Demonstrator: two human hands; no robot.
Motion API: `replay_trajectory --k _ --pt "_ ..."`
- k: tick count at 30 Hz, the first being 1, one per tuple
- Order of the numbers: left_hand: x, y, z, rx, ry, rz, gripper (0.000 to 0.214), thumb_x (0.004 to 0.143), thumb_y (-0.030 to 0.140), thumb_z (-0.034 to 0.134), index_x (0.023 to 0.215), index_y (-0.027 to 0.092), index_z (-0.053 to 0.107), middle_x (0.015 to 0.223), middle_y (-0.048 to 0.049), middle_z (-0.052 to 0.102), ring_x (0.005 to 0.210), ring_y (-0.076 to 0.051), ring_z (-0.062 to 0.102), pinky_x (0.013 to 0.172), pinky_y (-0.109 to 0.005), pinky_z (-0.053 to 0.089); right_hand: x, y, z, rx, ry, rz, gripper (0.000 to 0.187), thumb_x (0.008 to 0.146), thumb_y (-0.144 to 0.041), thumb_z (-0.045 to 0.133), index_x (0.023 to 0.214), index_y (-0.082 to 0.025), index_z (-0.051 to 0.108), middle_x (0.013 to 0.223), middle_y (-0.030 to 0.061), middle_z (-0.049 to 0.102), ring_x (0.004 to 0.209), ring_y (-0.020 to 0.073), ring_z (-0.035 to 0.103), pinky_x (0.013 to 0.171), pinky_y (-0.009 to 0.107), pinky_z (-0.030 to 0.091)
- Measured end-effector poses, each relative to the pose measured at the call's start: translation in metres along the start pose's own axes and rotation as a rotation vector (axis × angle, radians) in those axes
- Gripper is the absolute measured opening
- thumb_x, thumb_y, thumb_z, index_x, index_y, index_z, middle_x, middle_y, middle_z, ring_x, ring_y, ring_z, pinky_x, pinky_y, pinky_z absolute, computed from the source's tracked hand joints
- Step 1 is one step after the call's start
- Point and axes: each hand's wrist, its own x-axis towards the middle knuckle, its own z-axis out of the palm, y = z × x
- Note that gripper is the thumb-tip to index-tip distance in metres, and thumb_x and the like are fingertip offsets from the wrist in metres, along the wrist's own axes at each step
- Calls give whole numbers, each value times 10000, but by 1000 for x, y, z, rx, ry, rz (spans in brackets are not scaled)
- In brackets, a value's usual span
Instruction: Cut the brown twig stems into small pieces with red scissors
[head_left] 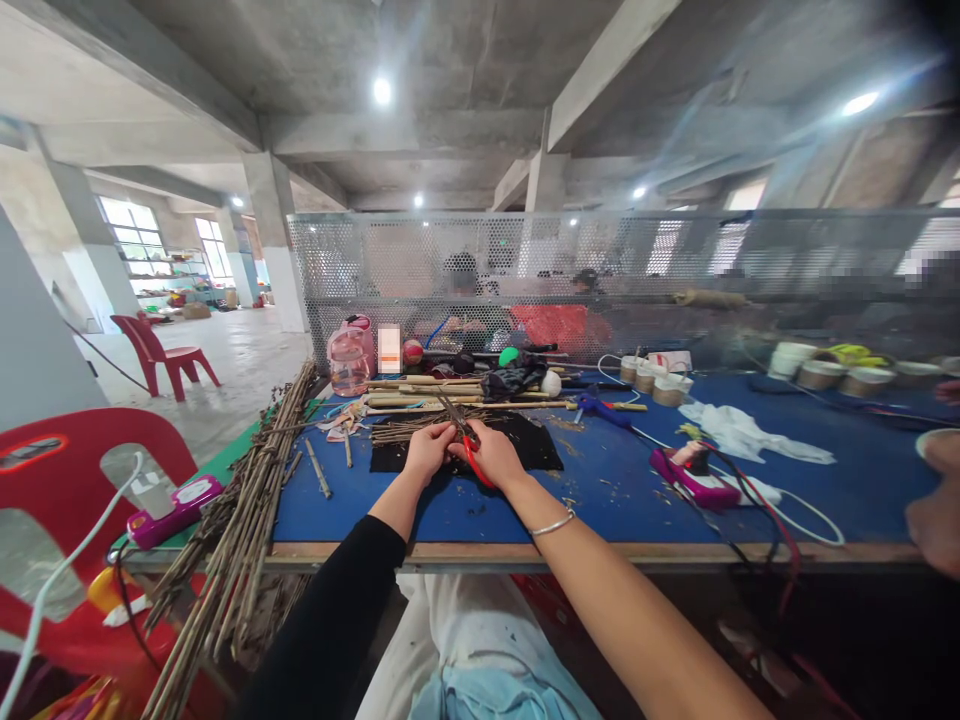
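R hand (487, 452) clamped on red-handled metal scissors (475, 460) above flat black cloth (538, 445); L hand (429, 450) alongside, grip unclear. Short brown twigs (394, 430) on cloth prob. done; long brown stalks (232, 530), cloth's L, left TBD.

- The grey concrete ceiling (330, 60) is stretching overhead at twelve o'clock.
- One lamp (382, 91) is glowing at eleven, while another lamp (859, 103) is shining at two.
- A pale column (276, 220) is standing at ten.
- Windows (135, 232) are letting daylight in between nine and ten.
- Two red plastic chairs (154, 352) are standing at eight and nine.
- The smooth floor (236, 350) is reflecting light toward nine.
- A perforated metal screen (337, 262) is rising at twelve behind the blue-topped bench (630, 515).
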Motion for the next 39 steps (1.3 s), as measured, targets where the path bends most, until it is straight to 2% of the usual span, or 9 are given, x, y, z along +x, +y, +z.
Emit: replay_trajectory --k 5,9,17,20,24,27,31,36,39 --pt "2 1 0 -103 14 -20 358 599 371 708 841 113 660 634 -18 605 484 -71 493 427 -170 355 0 2 5 21 50 -102 499 721 -539 581 1073 -197 493 1009 81 599 918 198 567 742 282 413" --pt "2 2 1 -114 7 -13 304 598 346 709 785 113 656 660 -30 623 518 -86 523 451 -177 375 2 5 8 23 70 -168 550 701 -525 606 1086 -151 486 1015 104 585 966 207 532 816 317 408" --pt "3 -2 0 -91 -81 46 287 612 341 696 788 115 674 699 -47 655 565 -98 541 543 -196 414 3 8 12 -53 89 -140 625 687 -533 609 1153 -145 456 1048 139 552 971 243 511 845 394 385" --pt "4 -3 -1 -81 -70 50 283 603 338 703 775 115 674 686 -45 651 569 -102 544 544 -199 417 3 6 10 -44 74 -142 599 689 -538 608 1127 -151 475 1026 128 564 965 234 517 832 369 391" --pt "3 -2 -2 -73 -34 11 312 608 348 699 812 114 671 638 -29 625 504 -88 504 483 -201 398 1 4 4 27 20 -133 461 723 -501 601 1063 -202 515 960 73 606 911 196 557 756 288 407" --pt "1 1 -1 -77 -3 -17 310 615 341 693 825 114 669 592 -7 593 455 -72 462 450 -200 384 -1 4 1 49 -4 -99 437 729 -491 603 1073 -236 520 947 49 624 883 188 582 713 261 408" --pt "-1 4 0 -74 7 -21 271 622 320 685 802 118 672 581 -8 591 479 -85 486 454 -196 383 0 4 3 48 -2 -86 454 714 -504 612 1069 -236 522 942 50 624 886 193 583 721 267 411" --pt "0 2 -1 57 -16 80 184 629 290 670 700 121 677 566 -11 595 503 -92 490 486 -194 382 2 5 6 4 45 -133 534 678 -521 634 1061 -169 514 982 98 593 930 204 548 799 314 404" --pt "1 -1 -3 94 -22 100 189 642 303 656 691 122 679 558 -9 589 491 -90 473 468 -193 361 2 6 6 11 32 -140 505 699 -518 616 1059 -179 515 973 89 601 930 199 552 786 301 407"
